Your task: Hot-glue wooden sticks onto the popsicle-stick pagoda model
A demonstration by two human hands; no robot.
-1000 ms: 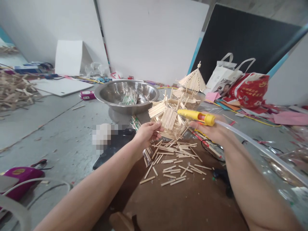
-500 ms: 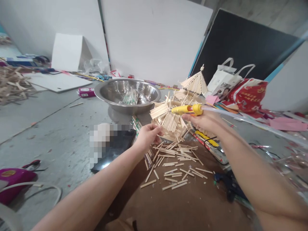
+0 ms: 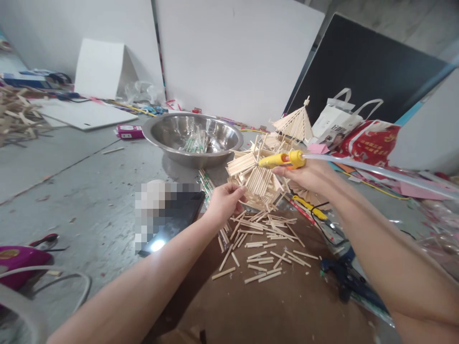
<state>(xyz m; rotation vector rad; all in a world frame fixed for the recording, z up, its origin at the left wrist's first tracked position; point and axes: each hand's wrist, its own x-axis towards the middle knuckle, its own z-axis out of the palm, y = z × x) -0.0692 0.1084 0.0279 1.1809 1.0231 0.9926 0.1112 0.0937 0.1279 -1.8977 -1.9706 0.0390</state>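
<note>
drawn leftward since a second ago with right grip clamped on the yellow glue gun, seemingly to reach a panel joint on the stick model, beyond the loose sticks. cannot tell about pinching with left grip at its edge.

The right hand now holds the yellow glue gun farther left over the stick model, past the front panel's right edge.

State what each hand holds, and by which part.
Right hand: the yellow glue gun, held below its barrel, apparently by the handle. Left hand: fingertips at the lower left edge of the stick model; whether they grip it cannot be told.
</note>
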